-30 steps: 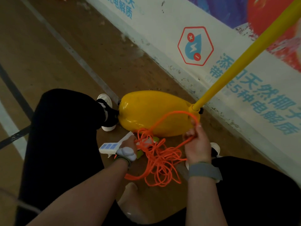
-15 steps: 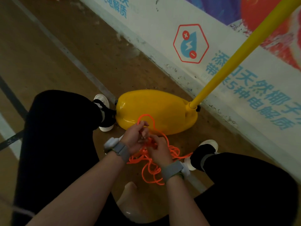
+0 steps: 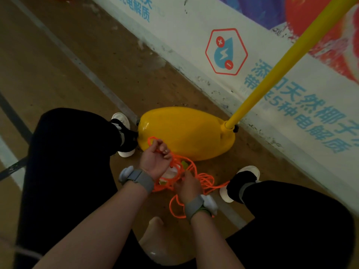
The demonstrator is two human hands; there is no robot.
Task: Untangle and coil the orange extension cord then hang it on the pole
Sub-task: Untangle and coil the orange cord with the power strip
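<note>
The untangling step is going on: the left hand [image 3: 155, 161], palm up, is gripping a loop of the orange cord [image 3: 206, 181], while the right hand [image 3: 187, 186] is pinching strands in the tangle lying on the floor [image 3: 58, 65], just in front of the yellow base [image 3: 190, 133]. Next, I judge, the loops are needing teasing apart before any coiling. Counting: one cord, one pole [image 3: 291, 61], one base, two hands.

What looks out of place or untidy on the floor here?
The orange cord lies in a tangled heap on the floor before the yellow base, not coiled; one strand runs to the right shoe. The left hand grips a loop.
</note>
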